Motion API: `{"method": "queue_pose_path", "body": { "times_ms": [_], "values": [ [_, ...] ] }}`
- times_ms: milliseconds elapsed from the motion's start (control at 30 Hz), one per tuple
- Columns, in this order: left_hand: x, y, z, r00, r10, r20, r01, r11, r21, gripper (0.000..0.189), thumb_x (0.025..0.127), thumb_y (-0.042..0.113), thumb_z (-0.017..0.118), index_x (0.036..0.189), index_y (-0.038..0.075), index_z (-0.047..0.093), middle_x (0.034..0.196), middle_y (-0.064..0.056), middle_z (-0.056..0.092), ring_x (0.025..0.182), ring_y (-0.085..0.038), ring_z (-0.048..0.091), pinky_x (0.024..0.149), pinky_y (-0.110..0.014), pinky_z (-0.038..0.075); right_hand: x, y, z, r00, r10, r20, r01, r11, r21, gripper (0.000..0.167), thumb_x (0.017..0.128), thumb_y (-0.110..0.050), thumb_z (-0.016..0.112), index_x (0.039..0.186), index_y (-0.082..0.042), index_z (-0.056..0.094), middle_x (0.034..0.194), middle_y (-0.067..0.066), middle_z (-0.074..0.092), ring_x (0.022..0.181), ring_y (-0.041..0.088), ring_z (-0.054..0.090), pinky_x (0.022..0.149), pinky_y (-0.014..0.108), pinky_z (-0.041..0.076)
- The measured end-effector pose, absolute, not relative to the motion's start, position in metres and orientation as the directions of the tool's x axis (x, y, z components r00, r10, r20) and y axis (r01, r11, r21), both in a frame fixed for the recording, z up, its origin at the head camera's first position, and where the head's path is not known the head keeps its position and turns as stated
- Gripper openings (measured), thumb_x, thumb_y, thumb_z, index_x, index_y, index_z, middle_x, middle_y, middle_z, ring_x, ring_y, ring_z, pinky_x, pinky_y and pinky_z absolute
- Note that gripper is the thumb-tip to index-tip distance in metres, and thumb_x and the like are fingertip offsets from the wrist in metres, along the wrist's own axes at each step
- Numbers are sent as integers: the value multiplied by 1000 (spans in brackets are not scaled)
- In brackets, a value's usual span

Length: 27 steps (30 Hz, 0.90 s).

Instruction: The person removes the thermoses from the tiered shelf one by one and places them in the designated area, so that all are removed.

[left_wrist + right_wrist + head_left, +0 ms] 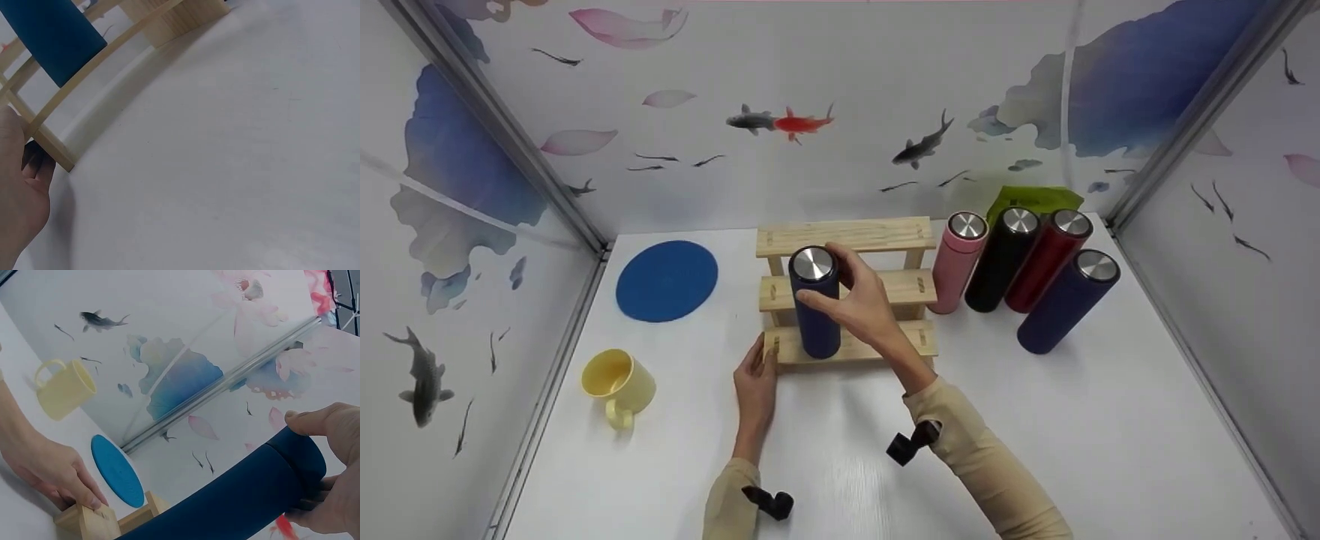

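Note:
A dark blue thermos bottle (818, 319) with a silver lid top stands upright at the lowest step of a three-tier wooden rack (877, 345). Around its upper part, thumb on one side and fingers on the other, curls my right hand (864, 304); the right wrist view shows this grip on the bottle (225, 489) up close. My left hand (755, 386) holds the left end of the rack's lowest step, as the left wrist view also shows, with the hand (22, 185) at the wooden edge. Whether the bottle's base bears fully on the step is hard to tell.
Right of the rack stand a pink bottle (958, 262), a black bottle (1001, 262), a red bottle (1046, 262) and another blue bottle (1065, 307). Behind them lies a green packet (1039, 198). To the left are a blue disc (667, 281) and a yellow mug (634, 382).

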<state>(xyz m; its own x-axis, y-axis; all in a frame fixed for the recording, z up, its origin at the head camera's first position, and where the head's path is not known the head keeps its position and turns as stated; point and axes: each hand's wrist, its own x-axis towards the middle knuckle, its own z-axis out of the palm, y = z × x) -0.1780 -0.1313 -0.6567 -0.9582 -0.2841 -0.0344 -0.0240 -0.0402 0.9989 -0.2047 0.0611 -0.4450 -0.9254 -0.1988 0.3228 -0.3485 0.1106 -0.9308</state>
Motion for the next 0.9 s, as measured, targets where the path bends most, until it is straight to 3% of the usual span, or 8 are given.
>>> {"method": "queue_pose_path", "body": {
  "times_ms": [500, 733, 900],
  "values": [
    [-175, -129, -657, -956, -291, -41, -38, -18, 999, 50, 105, 21, 57, 151, 6, 46, 158, -15, 44, 145, -28, 45, 111, -24, 47, -206, 63, -456, -921, -153, 357, -375, 115, -920, 68, 79, -11, 88, 139, 0, 57, 128, 17, 68, 121, 27, 65, 109, 39, 53],
    [-177, -128, -654, -948, -319, -15, -14, -6, 1000, 50, 103, 19, 61, 149, 4, 49, 155, -16, 47, 143, -28, 47, 108, -21, 48, -203, 71, -454, -922, -100, 374, -385, 130, -914, 67, 79, -11, 88, 138, 2, 57, 125, 20, 69, 119, 32, 66, 107, 39, 54],
    [-177, -129, -654, -945, -326, -20, -12, -28, 1000, 49, 103, 18, 60, 149, 4, 49, 155, -18, 46, 137, -30, 53, 94, -12, 55, -201, 81, -450, -923, -81, 377, -385, 141, -912, 66, 79, -11, 88, 137, 2, 58, 124, 19, 69, 118, 29, 67, 107, 37, 55]
  ]
}}
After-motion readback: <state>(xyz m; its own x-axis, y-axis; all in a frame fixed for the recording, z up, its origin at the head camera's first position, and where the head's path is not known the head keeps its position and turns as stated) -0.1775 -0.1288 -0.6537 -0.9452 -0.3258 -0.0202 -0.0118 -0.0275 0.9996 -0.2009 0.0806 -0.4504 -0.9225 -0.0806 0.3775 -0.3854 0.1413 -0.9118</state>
